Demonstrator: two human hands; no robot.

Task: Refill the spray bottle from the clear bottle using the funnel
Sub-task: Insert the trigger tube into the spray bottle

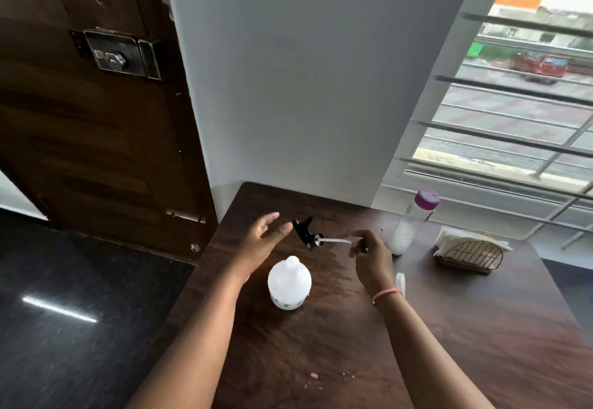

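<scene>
My right hand (pixel 372 256) hangs over the dark wooden table (pixel 449 328), fingers curled down toward the end of the thin white dip tube (pixel 337 241); I cannot tell whether the fingertips actually pinch the tube or only sit beside it. From that hand the tube runs leftward to the black spray head (pixel 306 232), which is off its bottle and lies between my two hands. My left hand (pixel 264 238) is just left of the spray head, fingers straight and spread, holding nothing, thumb tip close to the trigger.

The white spray bottle (pixel 289 283) stands upright and uncapped, nearer to me than both hands and roughly between my wrists. The clear bottle (pixel 412 222) with its purple cap (pixel 426 198) stands just beyond and right of my right hand, cap on. A white round edge (pixel 400 283) peeks out right beside my right wrist; I cannot tell what it is. Further right of that hand sits a wire holder (pixel 470 256) with napkins (pixel 462 237).
</scene>
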